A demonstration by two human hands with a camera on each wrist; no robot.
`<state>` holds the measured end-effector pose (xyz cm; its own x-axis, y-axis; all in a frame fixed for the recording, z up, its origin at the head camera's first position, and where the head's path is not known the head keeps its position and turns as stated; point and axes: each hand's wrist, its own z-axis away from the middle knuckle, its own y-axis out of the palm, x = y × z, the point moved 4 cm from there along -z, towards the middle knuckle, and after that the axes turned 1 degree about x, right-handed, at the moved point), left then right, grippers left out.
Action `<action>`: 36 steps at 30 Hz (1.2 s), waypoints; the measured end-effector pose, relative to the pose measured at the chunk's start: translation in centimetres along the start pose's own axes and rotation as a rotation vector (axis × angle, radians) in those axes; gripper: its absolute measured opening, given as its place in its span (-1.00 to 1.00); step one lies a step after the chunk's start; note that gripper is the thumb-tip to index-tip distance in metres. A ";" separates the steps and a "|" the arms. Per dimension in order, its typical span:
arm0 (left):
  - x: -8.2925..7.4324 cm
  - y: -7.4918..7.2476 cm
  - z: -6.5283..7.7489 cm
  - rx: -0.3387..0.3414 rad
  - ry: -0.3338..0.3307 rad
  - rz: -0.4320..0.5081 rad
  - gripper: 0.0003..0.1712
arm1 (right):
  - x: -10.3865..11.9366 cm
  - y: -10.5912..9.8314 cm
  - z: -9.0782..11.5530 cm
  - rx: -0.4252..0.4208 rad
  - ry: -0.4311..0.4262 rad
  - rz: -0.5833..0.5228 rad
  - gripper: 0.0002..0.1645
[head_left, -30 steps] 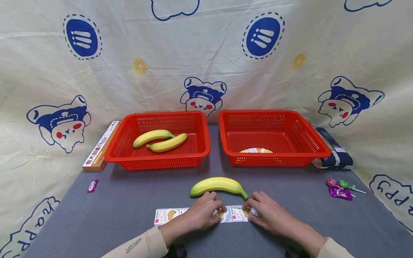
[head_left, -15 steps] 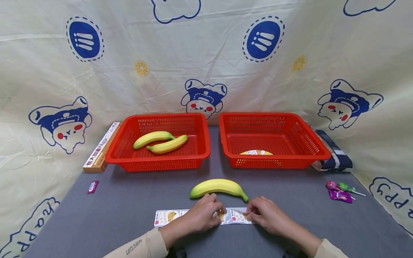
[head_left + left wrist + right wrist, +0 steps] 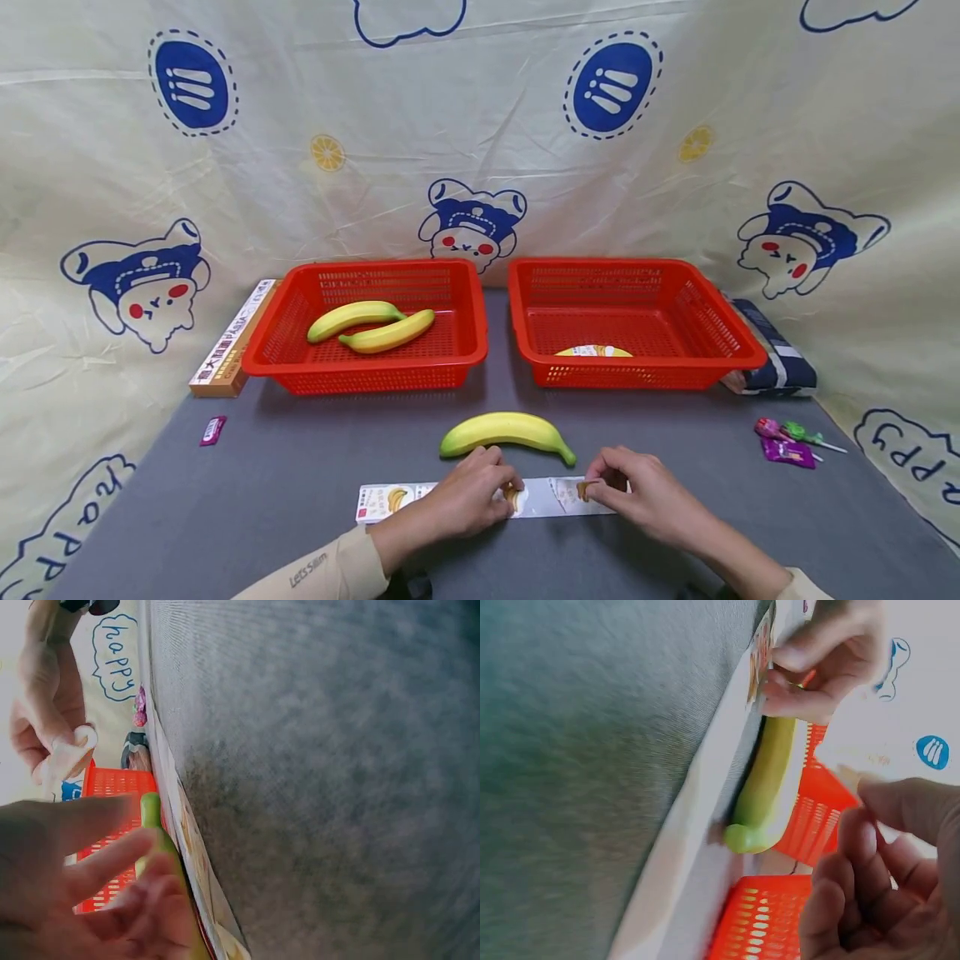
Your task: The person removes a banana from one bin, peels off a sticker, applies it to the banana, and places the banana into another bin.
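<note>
A strip of banana-printed stickers (image 3: 395,500) lies across the table in front of me. My left hand (image 3: 468,496) holds it down with thumb and bent fingertips. At the strip's right part, my right hand (image 3: 637,487) pinches a sticker (image 3: 566,493) by its right end; it is lifting off the pale backing. In the left wrist view this sticker (image 3: 67,761) curls at the right fingertips. A single banana (image 3: 506,430) lies just beyond the strip, its stem toward the right. My left hand (image 3: 97,877) is blurred in its own wrist view.
Behind stand two red baskets; the left basket (image 3: 367,379) holds two bananas (image 3: 356,319), the right basket (image 3: 645,375) a labelled banana (image 3: 595,351). A long box (image 3: 232,342) and a small purple wrapper (image 3: 213,430) are left, lollipops and sweets (image 3: 787,451) right.
My right hand has moved a little right and up, peeling the sticker further from its backing. My left hand has stayed on the strip. The banana lies as before.
</note>
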<state>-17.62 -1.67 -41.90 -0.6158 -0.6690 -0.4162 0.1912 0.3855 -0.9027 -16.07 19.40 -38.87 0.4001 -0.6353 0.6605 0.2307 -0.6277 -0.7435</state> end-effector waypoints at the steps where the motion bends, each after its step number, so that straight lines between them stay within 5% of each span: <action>1: 0.0 -0.2 0.0 -0.021 -0.008 0.024 -0.82 | 0.2 -0.1 -0.3 -0.042 0.000 0.030 -0.89; 8: 0.2 -1.5 -0.3 -0.198 -0.116 0.434 -0.75 | 2.0 0.6 -2.2 -0.220 -0.060 0.210 -0.76; 12: 0.3 -1.7 -0.4 -0.227 -0.166 0.500 -0.73 | 2.7 1.1 -2.9 -0.251 -0.110 0.185 -0.76; 19: 1.2 -3.1 -0.4 -0.305 -0.195 0.416 -0.86 | 2.2 1.8 -4.9 -0.145 -0.010 0.029 -0.86; 27: 3.5 -5.0 -2.3 -0.345 -0.232 0.246 -0.80 | 0.8 1.9 -9.2 -0.076 0.143 0.019 -0.81; 36: 5.2 -4.9 -4.0 -0.204 -0.355 0.137 -0.74 | -0.1 2.5 -11.6 0.009 0.213 0.158 -0.63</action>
<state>-24.84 -4.48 -39.24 -0.2871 -0.7663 -0.5748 0.0764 0.5798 -0.8112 -25.78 12.67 -39.59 0.2362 -0.8059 0.5428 0.1886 -0.5100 -0.8393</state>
